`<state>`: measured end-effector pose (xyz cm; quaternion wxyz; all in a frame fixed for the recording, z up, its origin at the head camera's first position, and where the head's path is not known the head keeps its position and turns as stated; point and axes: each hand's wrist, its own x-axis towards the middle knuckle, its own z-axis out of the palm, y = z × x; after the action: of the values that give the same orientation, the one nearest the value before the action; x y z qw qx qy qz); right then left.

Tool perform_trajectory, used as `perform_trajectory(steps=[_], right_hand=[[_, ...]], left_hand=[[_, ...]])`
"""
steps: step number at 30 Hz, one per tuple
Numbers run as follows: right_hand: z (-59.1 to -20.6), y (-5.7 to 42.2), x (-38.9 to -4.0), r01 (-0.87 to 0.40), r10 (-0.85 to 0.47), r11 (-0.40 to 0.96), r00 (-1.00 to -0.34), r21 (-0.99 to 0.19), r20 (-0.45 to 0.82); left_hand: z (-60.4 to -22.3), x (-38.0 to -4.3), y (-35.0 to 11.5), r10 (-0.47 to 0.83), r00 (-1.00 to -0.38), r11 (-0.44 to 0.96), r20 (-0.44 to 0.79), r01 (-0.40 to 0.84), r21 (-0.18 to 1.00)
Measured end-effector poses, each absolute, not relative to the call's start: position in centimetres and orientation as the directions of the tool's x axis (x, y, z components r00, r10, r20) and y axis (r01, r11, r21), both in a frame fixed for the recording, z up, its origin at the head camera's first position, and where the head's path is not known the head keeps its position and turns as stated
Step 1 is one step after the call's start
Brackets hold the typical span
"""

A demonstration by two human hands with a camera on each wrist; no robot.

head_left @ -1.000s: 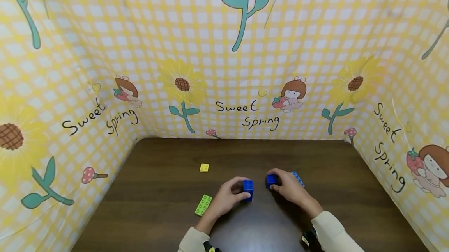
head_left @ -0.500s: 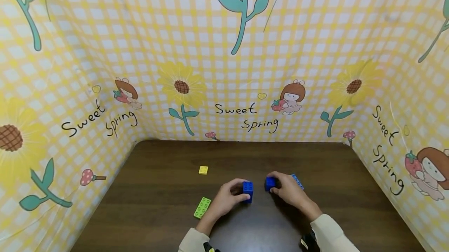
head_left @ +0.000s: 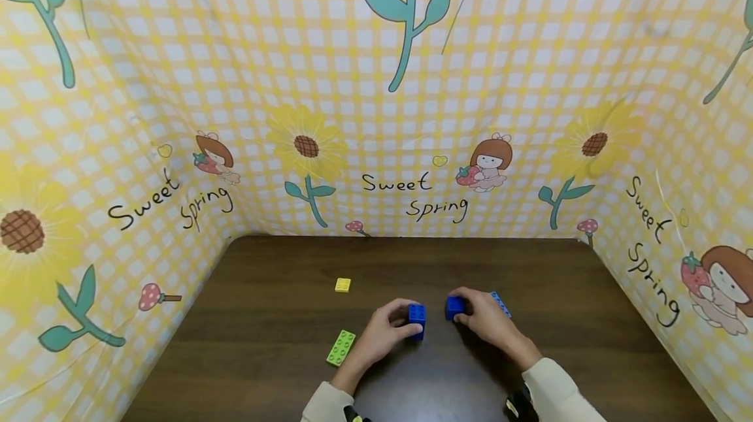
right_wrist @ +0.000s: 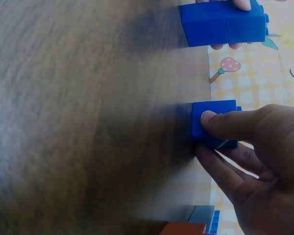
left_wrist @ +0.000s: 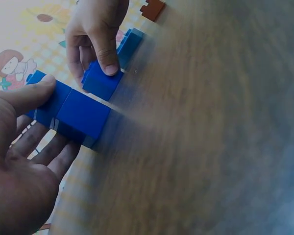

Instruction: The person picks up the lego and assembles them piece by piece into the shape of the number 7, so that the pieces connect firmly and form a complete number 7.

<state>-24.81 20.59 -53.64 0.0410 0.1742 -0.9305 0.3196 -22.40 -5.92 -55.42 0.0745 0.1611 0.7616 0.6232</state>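
My left hand (head_left: 379, 336) grips a stack of two dark blue toy bricks (head_left: 417, 321) by its sides, thumb towards me. In the left wrist view the seam between the two bricks (left_wrist: 83, 112) shows, with the thumb on the upper one. To the right, my right hand (head_left: 488, 319) pinches a single dark blue brick (head_left: 454, 308) between thumb and fingers. This brick (right_wrist: 215, 120) sits at the tabletop in the right wrist view, studs facing up. A gap separates it from the stack.
A lighter blue brick (head_left: 501, 304) lies just beyond my right hand. An orange-brown brick (left_wrist: 153, 10) shows near it in the wrist views. On the left lie a small yellow brick (head_left: 343, 285) and a lime green brick (head_left: 341, 347). Checked cloth walls (head_left: 400, 121) enclose the table.
Both hands keep their holds on the blue bricks at the same places. Only the head view has shifted slightly.
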Motion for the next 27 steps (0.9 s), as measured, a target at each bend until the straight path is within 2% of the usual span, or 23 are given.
perform_trajectory(steps=[9,16,27], right_hand=[[-52.1,20.6,-24.8,-0.367,-0.338,0.697,-0.926,-0.616,0.17],[-49.7,20.1,-24.3,-0.427,-0.386,0.663,-0.899,-0.614,0.209],[-46.6,18.3,-23.1,-0.445,-0.435,0.638,-0.882,-0.629,0.182]], left_hand=[[-55.6,-23.0,-6.1,0.331,-0.936,0.205,0.121,0.196,0.959],[-55.7,-23.4,-6.3,0.333,-0.936,0.201,0.115,0.19,0.961],[-55.6,-23.4,-6.4,0.348,-0.929,0.151,0.126,0.188,0.971]])
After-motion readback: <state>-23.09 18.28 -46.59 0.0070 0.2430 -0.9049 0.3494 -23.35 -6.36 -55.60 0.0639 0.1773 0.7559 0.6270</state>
